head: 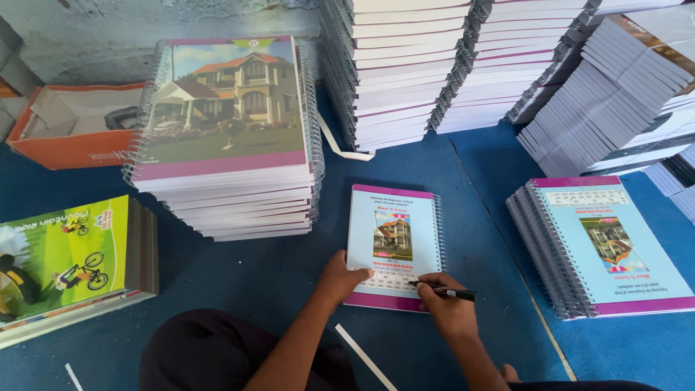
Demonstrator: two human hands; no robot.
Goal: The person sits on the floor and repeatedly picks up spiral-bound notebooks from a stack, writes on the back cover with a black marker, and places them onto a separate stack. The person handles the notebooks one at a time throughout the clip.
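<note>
Our right hand [443,308] closes its fingers around a black pen [447,292], tip on a spiral notebook [393,246] lying on the blue floor [478,217], while our left hand [343,276] pins its lower-left corner, fingertips flat, palm hidden.

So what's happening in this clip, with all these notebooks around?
A person sits on a blue floor. Their left hand steadies a spiral notebook lying back cover up, while the right hand puts a black pen to its lower edge. Stacks of similar notebooks surround them.
</note>
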